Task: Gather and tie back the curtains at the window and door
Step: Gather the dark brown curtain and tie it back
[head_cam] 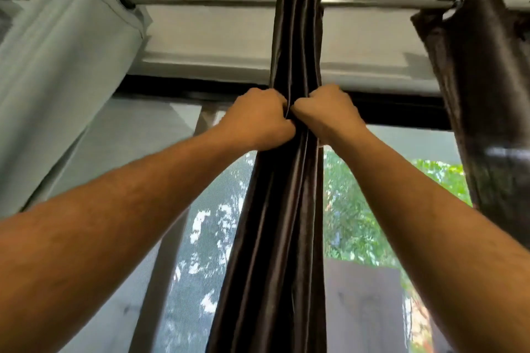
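Curtain folds of dark brown satin [289, 180] hang bunched in a narrow column at the middle of the window, clasped high up by a person reaching with both bare arms. Left hand [258, 119] and right hand [327, 112] each close a tight grip on the gathered pleats, knuckles nearly touching. Above, a metal rod [215, 2] carries the fabric. Pale green curtain [57, 66] hangs left, another brown panel [484, 80] right.

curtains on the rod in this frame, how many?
3. A grey-green curtain at left, a dark bunched curtain in the middle gripped by the left hand and right hand, another dark curtain at right. More may hang outside the frame.
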